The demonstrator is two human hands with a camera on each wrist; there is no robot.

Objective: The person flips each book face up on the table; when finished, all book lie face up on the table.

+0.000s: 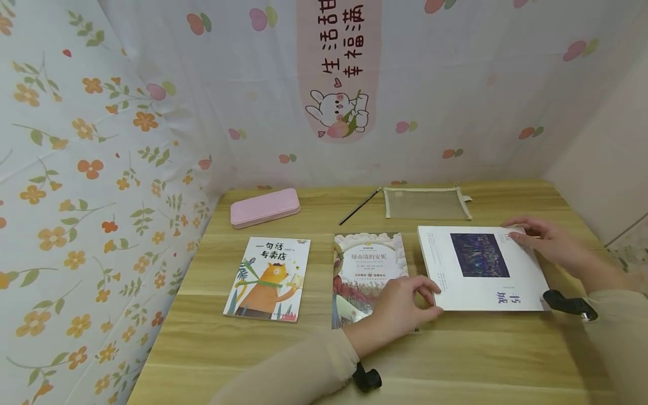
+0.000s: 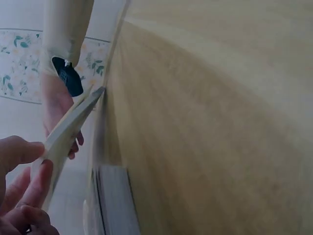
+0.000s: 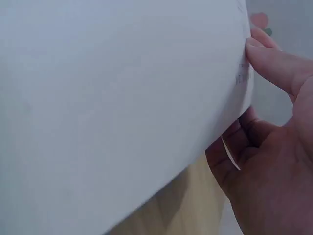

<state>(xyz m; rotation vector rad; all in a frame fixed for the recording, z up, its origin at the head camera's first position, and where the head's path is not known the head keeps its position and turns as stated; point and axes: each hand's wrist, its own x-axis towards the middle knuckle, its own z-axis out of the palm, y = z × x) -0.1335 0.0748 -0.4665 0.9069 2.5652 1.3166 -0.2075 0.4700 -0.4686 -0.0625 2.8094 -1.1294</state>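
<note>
A white magazine (image 1: 481, 270) with a dark square picture on its cover lies sideways between my two hands at the right of the table. My left hand (image 1: 400, 306) pinches its near left corner, thumb on top and fingers beneath, as the left wrist view shows at the magazine's edge (image 2: 66, 129). My right hand (image 1: 549, 244) grips the far right edge. In the right wrist view, the thumb (image 3: 274, 63) presses the cover while the other fingers curl under. The magazine is tilted above the wood. Partly behind my left hand lies a storybook (image 1: 369, 259) with a flowery cover.
A bear-covered picture book (image 1: 268, 281) lies to the left on the wooden table (image 1: 212, 349). Along the back are a pink pencil case (image 1: 265, 208), a dark pencil (image 1: 360, 206) and a mesh zip pouch (image 1: 427, 203). Printed curtains hang behind and to the left.
</note>
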